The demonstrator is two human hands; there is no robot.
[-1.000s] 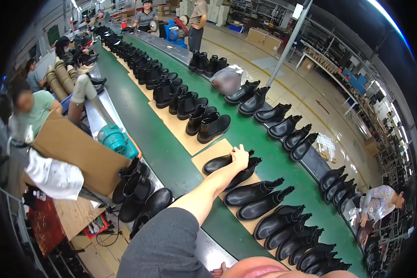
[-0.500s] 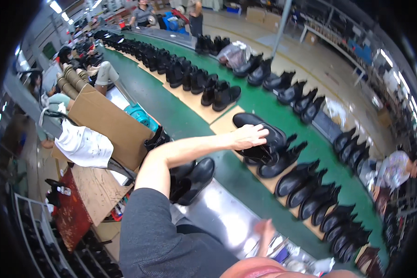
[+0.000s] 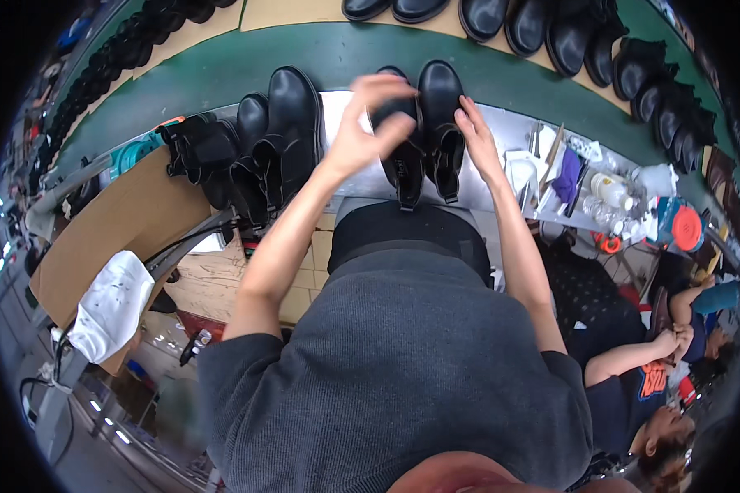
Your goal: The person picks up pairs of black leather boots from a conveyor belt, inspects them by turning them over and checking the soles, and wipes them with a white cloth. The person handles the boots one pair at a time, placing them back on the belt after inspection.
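Two black ankle boots stand side by side on the metal ledge in front of me, toes pointing away. Over the left boot (image 3: 404,164) hovers my left hand (image 3: 363,127), thumb and fingers apart in a loose curve, holding nothing; it hides part of that boot's upper. My right hand (image 3: 481,144) has its fingers stretched out along the outer side of the right boot (image 3: 441,94). Whether the fingertips touch the leather I cannot tell. Further left on the ledge stand more black boots (image 3: 292,103), one pair with toes pointing away.
Beyond the metal ledge (image 3: 337,111) runs a green conveyor (image 3: 214,74) carrying rows of black boots on cardboard. Tools, a purple cloth (image 3: 567,177), bottles (image 3: 612,191) and a red-lidded jar (image 3: 684,228) crowd the right. At left leans a cardboard sheet (image 3: 115,246). A co-worker (image 3: 633,386) sits at right.
My view has turned down toward the ledge. My left hand, which held a black boot over the conveyor, is now empty above the pair. My right hand has come up beside the right boot.
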